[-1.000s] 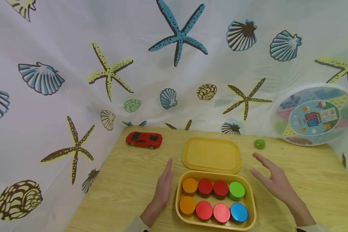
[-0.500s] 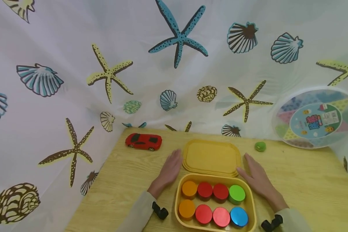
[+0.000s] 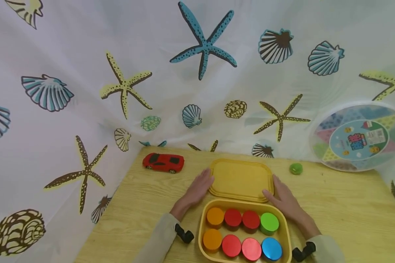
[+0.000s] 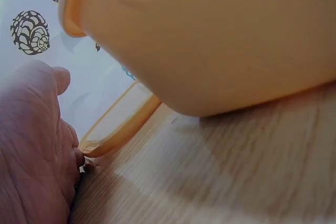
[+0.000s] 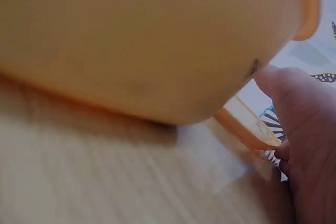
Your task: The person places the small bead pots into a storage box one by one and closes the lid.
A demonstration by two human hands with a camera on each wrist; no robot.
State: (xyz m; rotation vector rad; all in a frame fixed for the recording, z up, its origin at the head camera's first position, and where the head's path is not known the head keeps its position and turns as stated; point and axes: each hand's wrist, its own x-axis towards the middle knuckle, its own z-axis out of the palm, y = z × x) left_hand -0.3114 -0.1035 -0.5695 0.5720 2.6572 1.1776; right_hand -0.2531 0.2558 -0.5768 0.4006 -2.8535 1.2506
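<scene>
A yellow rectangular lid (image 3: 241, 179) lies on the table behind a yellow tub (image 3: 202, 219) of several round-topped pots in orange, red, green and blue. My left hand (image 3: 197, 188) is at the lid's left end, fingers fairly straight, fingertips touching its edge in the left wrist view. At the right end, my right hand (image 3: 286, 199) has its fingers along the rim and its thumb reaching toward the near corner. The right wrist view has fingertips meeting the lid's edge (image 5: 247, 132). The tub's side wall (image 4: 210, 40) hides much of the lid in both wrist views.
A red toy car (image 3: 163, 163) sits at the back left of the wooden table. Behind my right hand is a small green lump (image 3: 296, 168). A round printed clear package (image 3: 358, 137) leans against the patterned curtain at the back right.
Both hands have moved inward and forward, from beside the tub to the two ends of the lid. The lid, tub and pots keep their places.
</scene>
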